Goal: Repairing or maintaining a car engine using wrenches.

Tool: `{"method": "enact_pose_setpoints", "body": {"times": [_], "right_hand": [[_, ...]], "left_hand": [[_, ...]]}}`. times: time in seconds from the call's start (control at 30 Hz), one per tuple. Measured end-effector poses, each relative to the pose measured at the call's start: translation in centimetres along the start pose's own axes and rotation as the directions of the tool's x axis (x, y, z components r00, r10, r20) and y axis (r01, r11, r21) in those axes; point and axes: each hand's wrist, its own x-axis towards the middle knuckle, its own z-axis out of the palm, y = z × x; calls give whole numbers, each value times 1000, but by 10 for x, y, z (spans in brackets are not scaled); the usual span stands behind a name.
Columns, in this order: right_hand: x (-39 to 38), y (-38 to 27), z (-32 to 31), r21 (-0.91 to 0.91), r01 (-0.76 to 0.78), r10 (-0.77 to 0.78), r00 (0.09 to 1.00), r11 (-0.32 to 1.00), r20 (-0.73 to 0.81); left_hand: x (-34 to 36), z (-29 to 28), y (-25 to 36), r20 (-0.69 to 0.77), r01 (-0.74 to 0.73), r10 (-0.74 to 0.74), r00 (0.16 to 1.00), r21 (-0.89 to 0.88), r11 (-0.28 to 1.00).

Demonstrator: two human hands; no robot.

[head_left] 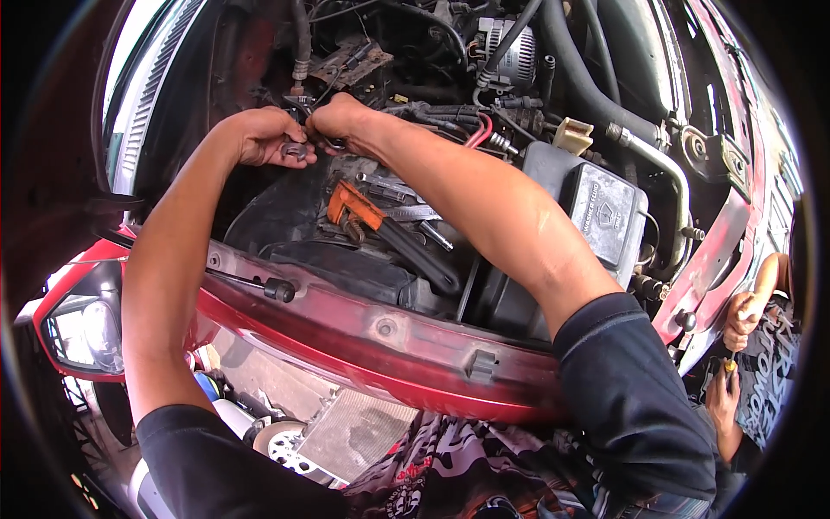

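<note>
My left hand (268, 137) is closed on a small shiny metal piece (294, 151) at the upper left of the engine bay. Close beside it, my right hand (339, 123) is closed around a metal tool (303, 107), mostly hidden by the fingers, at the lower end of a vertical hose (302, 65) with a metal fitting. Just below my hands lie an orange-and-black pipe wrench (354, 203) and some silver wrenches and sockets (405, 214) on the dark plastic surface.
An alternator (506, 54) sits top middle, and a black reservoir (605, 216) is right of centre. The red front edge of the car (432, 372) crosses below. A co-worker's hands (741, 320) hold a yellow-handled tool (731, 365) at the far right. A wheel (281, 441) lies below.
</note>
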Motion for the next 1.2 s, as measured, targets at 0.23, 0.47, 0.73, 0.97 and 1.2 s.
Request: {"method": "enact_pose_setpoints", "body": {"times": [0.23,0.47,0.73,0.97,1.2], "right_hand": [[-32,5,18,-656,15,-274,916,754,-294],[-44,23,9,-926,187,-600,798,328,-51],[-50,0,17,-973,-55,-382,914,222,-139],[-48,6,25,-944,-123,-336,914,305,-228],[-53,16,15,-964,22,-489,865,267,-115]], "left_hand": [[4,10,9,-120,-17,55,991,293,956],[0,21,17,-186,67,121,975,768,637],[13,33,28,-64,40,586,808,998,55],[-3,23,30,398,-297,316,861,899,-322],[-7,6,-1,551,-574,427,717,814,-86]]}}
